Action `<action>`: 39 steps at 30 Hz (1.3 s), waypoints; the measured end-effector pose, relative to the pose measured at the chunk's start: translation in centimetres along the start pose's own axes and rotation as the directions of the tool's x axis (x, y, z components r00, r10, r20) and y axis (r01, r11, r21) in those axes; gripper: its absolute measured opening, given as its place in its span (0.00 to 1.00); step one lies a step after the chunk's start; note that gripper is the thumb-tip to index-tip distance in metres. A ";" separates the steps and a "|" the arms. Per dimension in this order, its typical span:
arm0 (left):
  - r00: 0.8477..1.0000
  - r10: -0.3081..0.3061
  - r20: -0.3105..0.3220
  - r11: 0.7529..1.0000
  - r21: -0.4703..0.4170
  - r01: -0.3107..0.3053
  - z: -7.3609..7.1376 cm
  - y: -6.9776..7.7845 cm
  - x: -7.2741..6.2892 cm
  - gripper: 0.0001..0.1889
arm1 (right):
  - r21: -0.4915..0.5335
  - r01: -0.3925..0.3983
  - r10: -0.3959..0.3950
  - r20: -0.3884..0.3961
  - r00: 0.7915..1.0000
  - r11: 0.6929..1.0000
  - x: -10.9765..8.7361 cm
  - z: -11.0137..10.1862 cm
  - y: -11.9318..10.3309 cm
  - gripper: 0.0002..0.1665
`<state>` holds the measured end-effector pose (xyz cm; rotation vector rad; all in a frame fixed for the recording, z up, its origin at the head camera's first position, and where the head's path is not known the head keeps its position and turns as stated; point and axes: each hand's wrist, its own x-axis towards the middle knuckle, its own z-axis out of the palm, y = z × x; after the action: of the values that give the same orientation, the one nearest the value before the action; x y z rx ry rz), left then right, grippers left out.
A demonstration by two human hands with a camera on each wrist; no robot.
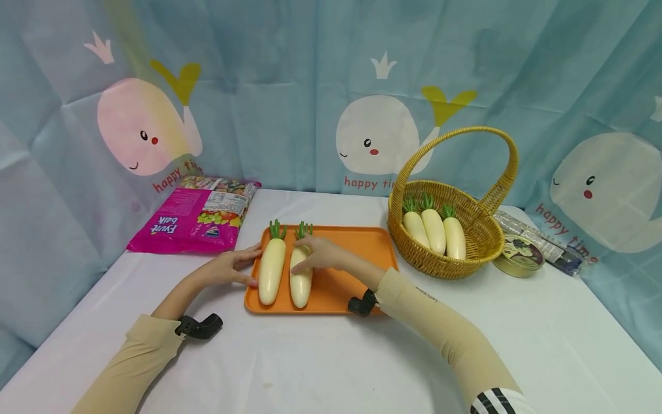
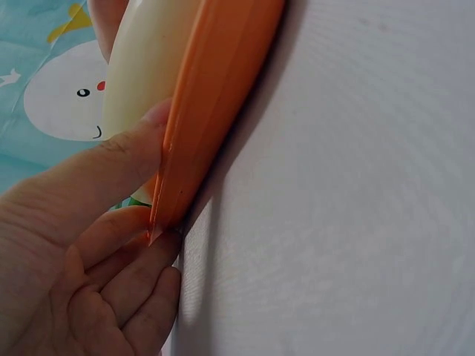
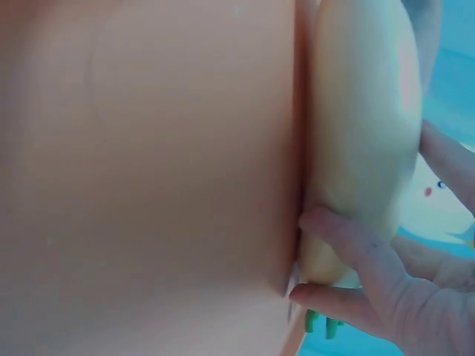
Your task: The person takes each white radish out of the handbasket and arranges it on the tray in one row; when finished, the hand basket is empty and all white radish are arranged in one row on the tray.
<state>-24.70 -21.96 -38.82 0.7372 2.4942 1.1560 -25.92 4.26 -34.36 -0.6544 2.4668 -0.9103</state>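
Note:
Two white radishes with green tops lie side by side on an orange tray. My right hand is over the inner radish, its fingers and thumb bent round the upper body; in the right wrist view the fingertips press on that radish near its leafy end. At the tray's left edge is my left hand, beside the outer radish. From the left wrist, the thumb lies on the tray rim, with the other fingers bent against the outer side below.
A wicker basket with a tall handle stands to the right, holding three more radishes. Behind it are a round tin and a clear-wrapped package. A pink candy bag lies at back left, before a blue curtain.

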 end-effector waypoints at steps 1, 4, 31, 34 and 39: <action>1.000 0.007 0.002 1.000 -0.001 -0.007 0.0 0.0 0.0 0.41 | 0.010 0.000 0.000 0.008 1.000 1.000 -0.1 0.0 0.0 0.42; 1.000 0.022 0.003 1.000 -0.003 -0.022 0.1 -0.1 -0.1 0.41 | 0.027 0.020 -0.021 0.017 1.000 0.999 -0.3 -0.1 -0.1 0.42; 1.000 0.016 0.002 1.000 0.016 -0.016 -0.1 0.4 -0.2 0.41 | 0.326 0.139 -0.116 -0.090 0.989 0.935 -8.3 -7.6 3.2 0.44; 1.000 0.011 0.003 1.000 0.003 -0.011 -0.1 0.4 -0.3 0.40 | 0.301 0.123 -0.089 -0.125 0.988 0.946 -10.0 -8.7 3.9 0.45; 0.999 0.032 0.020 0.997 -0.064 -0.030 0.0 0.3 -0.2 0.39 | 0.291 0.142 -0.095 -0.168 0.981 0.946 -12.7 -10.8 4.6 0.44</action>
<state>-24.44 -21.94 -38.57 0.7692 2.4247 1.2265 -22.88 19.66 -27.20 -0.6515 2.3624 -1.3985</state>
